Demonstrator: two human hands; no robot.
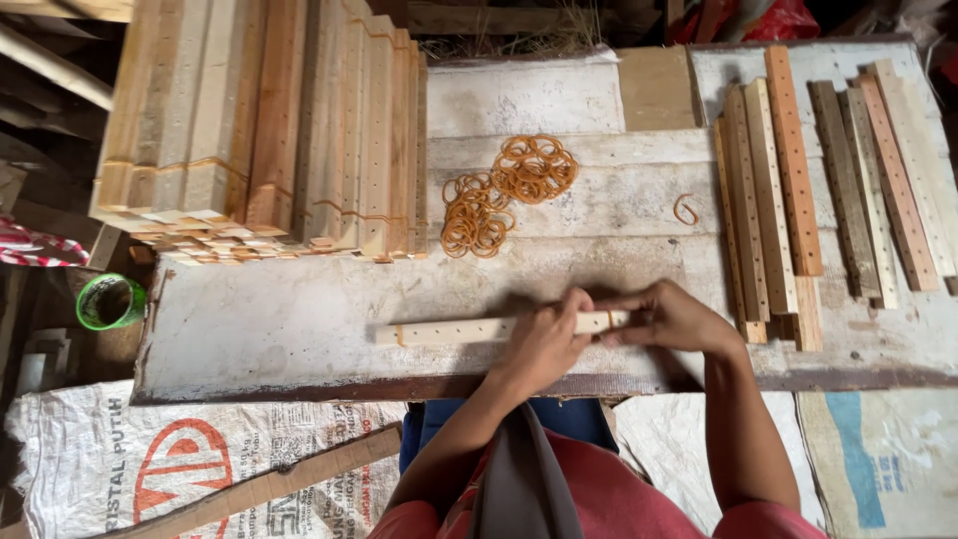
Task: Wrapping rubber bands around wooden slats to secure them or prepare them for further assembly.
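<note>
On white bench (299,329) — left hand (544,339) fingers clamped on pale slat (449,330); right hand (671,317) fingers pinching slat end.

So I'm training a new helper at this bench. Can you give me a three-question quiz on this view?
1. True or false: both hands touch the pale slat.
2. What lies in a heap behind it?
3. The big bundled stack is to the person's: A left, B right.

Key:
1. True: the left hand and the right hand are on it.
2. Orange rubber bands.
3. A.
</note>
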